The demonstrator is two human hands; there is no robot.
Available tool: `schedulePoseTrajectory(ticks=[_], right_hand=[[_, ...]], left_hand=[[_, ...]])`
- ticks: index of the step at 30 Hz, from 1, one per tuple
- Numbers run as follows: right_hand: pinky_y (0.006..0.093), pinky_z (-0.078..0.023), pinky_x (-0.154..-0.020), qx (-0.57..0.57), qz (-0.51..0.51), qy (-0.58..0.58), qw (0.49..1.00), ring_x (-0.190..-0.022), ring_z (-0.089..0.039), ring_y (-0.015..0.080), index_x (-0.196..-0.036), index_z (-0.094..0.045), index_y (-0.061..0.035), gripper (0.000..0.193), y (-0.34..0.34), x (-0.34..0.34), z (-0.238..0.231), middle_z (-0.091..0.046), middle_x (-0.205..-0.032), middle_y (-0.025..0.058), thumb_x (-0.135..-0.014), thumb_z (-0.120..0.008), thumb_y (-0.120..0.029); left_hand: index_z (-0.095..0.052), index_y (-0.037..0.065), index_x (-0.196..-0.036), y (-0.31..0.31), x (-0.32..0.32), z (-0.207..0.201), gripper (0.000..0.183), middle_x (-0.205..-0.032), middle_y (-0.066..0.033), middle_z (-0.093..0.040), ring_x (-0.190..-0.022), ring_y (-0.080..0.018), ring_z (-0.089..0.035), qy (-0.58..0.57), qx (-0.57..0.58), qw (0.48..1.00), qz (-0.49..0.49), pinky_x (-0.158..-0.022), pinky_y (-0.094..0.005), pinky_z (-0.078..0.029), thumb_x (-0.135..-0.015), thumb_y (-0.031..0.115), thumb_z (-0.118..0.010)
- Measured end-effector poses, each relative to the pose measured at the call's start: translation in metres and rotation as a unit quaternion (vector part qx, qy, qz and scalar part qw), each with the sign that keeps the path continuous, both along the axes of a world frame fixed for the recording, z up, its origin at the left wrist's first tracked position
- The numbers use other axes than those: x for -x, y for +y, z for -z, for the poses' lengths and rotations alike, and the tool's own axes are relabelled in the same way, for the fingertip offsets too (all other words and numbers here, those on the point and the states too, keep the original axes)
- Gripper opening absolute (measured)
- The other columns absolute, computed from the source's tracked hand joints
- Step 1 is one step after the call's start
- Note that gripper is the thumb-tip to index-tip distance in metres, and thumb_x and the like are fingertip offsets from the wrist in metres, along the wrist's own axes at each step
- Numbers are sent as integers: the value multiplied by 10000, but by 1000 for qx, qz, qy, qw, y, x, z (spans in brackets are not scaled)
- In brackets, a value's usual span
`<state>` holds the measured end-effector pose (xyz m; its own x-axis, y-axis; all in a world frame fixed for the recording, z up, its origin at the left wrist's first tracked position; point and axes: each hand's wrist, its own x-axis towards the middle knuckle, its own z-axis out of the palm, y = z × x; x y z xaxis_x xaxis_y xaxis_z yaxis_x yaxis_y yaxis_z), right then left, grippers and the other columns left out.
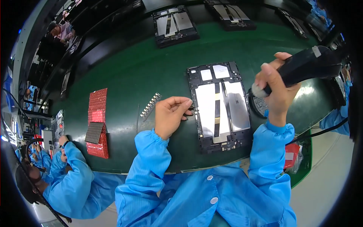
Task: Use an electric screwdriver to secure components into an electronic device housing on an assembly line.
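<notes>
An opened tablet lies in front of me, its black frame, silver battery panels and dark ribbon cables exposed. My left hand is at its left edge, thumb and forefinger pinched together; anything between them is too small to make out. Raised over the tablet's right side, my right hand is closed around a bulky black hand-held device. A pale round piece shows by its fingers. Below it is a round black grille; I cannot tell whether it belongs to the device.
Left of my left hand lies a strip of small parts. Farther left, a dark sheet rests on red bubble wrap. More opened tablets stand along the far side. A co-worker sits at left; a black cable hangs at right.
</notes>
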<state>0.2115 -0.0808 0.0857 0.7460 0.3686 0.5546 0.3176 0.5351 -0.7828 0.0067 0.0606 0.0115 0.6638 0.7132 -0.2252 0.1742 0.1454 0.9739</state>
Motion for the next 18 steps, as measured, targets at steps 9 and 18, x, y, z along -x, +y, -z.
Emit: schedulePoseTrajectory(ticks=[9,18], right_hand=[[200,-431,-497,32,-124,-8,992,-534,-566,79,-1004,-562,45,322,39,51,-6,-600,-624,29,-726,-725,44],[211,-418,-489,79,-195,17,977,-496,-552,79,-1014,-538,47,339,89,71,8,-598,-618,24,-737,-731,19]], left_hand=[[-682,18,-916,9,-22,25,134,-742,-21,-658,-631,-60,-604,-23,-182,983,-8,-469,-186,-441,-837,126,-688],[-612,-20,-870,38,-27,3,171,-738,-85,-664,-577,-115,-633,63,-9,994,88,-401,-207,-443,-771,68,-719]])
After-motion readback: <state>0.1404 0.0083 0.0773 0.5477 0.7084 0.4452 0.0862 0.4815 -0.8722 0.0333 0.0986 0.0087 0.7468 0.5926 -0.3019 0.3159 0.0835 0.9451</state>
